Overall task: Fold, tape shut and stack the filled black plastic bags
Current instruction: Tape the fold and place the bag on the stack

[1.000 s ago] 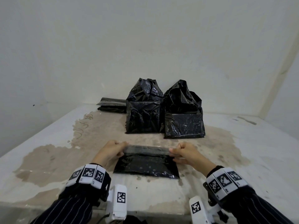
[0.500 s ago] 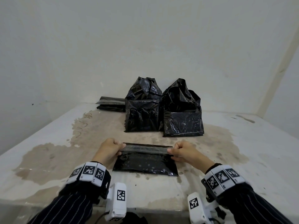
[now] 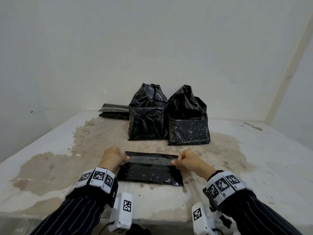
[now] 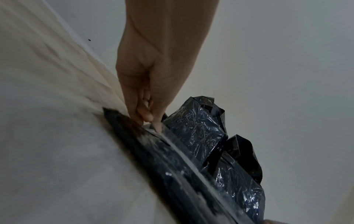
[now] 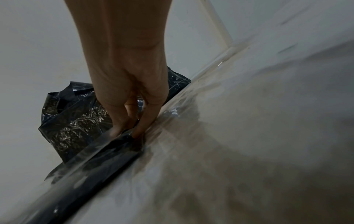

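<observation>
Clear tape (image 3: 149, 160) is stretched in one strip between the two hands, across the folded black bag (image 3: 150, 173) that lies flat on the near part of the table (image 3: 254, 175); the strip runs over the far part of the bag, near its folded edge, and I cannot tell if it already touches the plastic along its whole length. The left hand (image 3: 112, 157) pinches the left end of the tape between the thumb and the curled fingers (image 4: 147, 116); in the left wrist view the fingertips are closed on the shiny strip just at the corner of the bag. The right hand (image 3: 188, 161) pinches the right end in the same way; in the right wrist view its fingers (image 5: 145, 121) come down on the tape at the right edge of the bag, close to the table surface.

Behind the flat bag, well apart from it, two filled bags stand side by side and touch each other: the left one (image 3: 146, 122) with its top gathered, the right one (image 3: 188, 126) with its top loose and crumpled. To the left of them, near the wall (image 3: 152, 48), a low stack of flat bags (image 3: 114, 111) lies on the table; a strip of tape shows on the top one. The table is pale, with large brown stains (image 3: 50, 167) around the bags. Both wrists carry white bands with black square marks, over dark striped sleeves (image 3: 76, 216).
</observation>
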